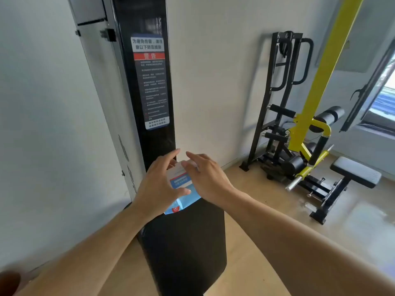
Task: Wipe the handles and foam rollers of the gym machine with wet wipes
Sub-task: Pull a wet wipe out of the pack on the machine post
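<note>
I see both hands meeting on the wet wipes pack (pixel 181 189), a blue and white soft packet that rests on the top of the black column base (pixel 186 242), at its near upper edge where the tall black upright (pixel 147 82) rises from it. My left hand (pixel 158 184) holds the pack from its left side, thumb curled across the blue face and fingers reaching round behind. My right hand (pixel 205 178) lies over the pack's top right, thumb pressed on the white flap (pixel 188 165); whether its fingers grasp the flap or merely rest there I cannot tell. The pack's long axis runs from lower left to upper right, flap end pointing away from me toward the wall. What the pack contains is hidden. A warning label (pixel 150 82) covers the upright. At the far right stands the gym machine (pixel 299 133), its black foam rollers (pixel 329 116) and bench pad (pixel 355 171) well apart from the hands.
</note>
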### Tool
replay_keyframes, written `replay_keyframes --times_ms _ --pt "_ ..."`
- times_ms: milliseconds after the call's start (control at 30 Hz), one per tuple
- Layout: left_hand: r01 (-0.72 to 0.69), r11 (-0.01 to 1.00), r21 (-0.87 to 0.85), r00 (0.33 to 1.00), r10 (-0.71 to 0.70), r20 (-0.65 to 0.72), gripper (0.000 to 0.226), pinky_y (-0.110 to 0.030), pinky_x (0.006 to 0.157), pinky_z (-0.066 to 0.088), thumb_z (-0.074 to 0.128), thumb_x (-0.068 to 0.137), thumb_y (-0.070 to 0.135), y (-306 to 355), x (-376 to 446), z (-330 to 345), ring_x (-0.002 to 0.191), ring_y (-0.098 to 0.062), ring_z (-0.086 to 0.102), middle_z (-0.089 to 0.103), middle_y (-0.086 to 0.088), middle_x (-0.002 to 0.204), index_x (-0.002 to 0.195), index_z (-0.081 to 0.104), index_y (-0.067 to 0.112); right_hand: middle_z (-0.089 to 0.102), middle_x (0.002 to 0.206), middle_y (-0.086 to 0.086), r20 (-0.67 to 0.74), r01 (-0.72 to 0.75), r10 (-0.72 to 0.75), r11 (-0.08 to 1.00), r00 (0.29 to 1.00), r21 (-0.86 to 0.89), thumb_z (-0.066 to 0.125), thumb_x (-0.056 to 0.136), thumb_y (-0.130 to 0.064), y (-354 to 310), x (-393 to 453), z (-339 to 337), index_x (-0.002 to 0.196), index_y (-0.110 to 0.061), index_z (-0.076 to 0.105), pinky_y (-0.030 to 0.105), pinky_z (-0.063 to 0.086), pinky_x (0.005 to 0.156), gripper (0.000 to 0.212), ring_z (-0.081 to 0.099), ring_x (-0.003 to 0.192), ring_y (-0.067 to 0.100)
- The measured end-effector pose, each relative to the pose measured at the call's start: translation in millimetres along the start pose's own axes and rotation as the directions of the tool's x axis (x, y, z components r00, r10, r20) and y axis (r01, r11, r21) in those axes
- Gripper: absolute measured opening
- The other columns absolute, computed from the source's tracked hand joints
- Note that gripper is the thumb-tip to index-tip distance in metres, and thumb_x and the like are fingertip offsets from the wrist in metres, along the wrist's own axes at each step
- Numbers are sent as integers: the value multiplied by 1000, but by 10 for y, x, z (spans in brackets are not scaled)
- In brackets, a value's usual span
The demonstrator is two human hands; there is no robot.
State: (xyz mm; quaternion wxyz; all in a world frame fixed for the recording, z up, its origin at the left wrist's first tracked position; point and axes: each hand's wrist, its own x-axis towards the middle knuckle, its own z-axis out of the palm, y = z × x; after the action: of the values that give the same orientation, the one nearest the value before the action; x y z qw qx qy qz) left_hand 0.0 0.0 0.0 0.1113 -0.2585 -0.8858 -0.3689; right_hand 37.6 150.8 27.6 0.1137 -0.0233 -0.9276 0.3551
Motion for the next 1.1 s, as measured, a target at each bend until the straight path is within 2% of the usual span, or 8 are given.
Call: replay_keyframes --times_ms 133,267,400,533,700,867,1000,1100 --pt "-40 983 -182 998 48 38 92 -19 86 56 81 73 53 11 -51 -10 97 -11 67 63 18 95 146 25 52 70 105 -10 -125 -78 108 972 986 223 45 106 -37 -23 117 -57 106 -31 69 39 62 83 25 69 91 13" --pt "43 965 -259 999 -41 13 87 -19 78 57 47 72 87 -45 -70 27 101 -15 68 66 17 107 147 26 48 71 84 -11 -87 -66 69 997 994 40 60 99 -30 44 157 -86 93 -41 67 39 64 65 14 70 70 13" --pt "80 987 -142 991 -64 117 99 -37 105 47 70 77 64 -107 -56 112 128 -12 50 51 15 140 155 14 41 69 101 -10 198 10 43 967 979 -256 69 94 -23 91 121 -142 124 -31 63 36 59 81 32 64 89 13" --pt "180 984 -15 966 -174 192 115 -49 110 46 74 72 66 -289 -66 236 142 -18 42 38 10 155 156 -2 41 66 117 -6 186 4 50 960 981 -280 68 94 -37 113 148 -24 138 -32 54 34 59 87 47 63 98 16" --pt "122 992 28 991 -124 43 65 -30 94 55 76 78 55 -242 -119 300 111 -9 62 62 15 126 135 50 37 61 121 7 353 149 -5 912 936 -382 62 96 -37 98 152 65 132 -20 52 41 52 90 41 59 105 25" --pt "131 991 -17 988 -129 89 70 -26 95 54 75 72 67 -334 -96 295 113 -9 60 60 19 129 131 49 41 37 153 -2 337 219 -31 816 941 -535 64 86 -63 75 238 -6 139 -39 46 47 36 113 61 32 139 27" --pt "112 993 -44 982 -104 156 78 -32 99 54 73 60 78 -310 -99 189 111 -10 57 54 20 123 125 50 43 46 132 -10 451 144 63 900 890 -410 66 85 -62 131 314 -65 132 -43 37 40 47 104 58 45 112 18" --pt "97 988 -123 991 -85 99 57 -27 94 55 65 67 79 -318 -83 91 104 -9 60 58 23 109 111 58 42 41 130 -15 460 161 21 922 888 -352 73 75 -68 180 227 -152 124 -43 42 39 46 104 63 41 114 16"
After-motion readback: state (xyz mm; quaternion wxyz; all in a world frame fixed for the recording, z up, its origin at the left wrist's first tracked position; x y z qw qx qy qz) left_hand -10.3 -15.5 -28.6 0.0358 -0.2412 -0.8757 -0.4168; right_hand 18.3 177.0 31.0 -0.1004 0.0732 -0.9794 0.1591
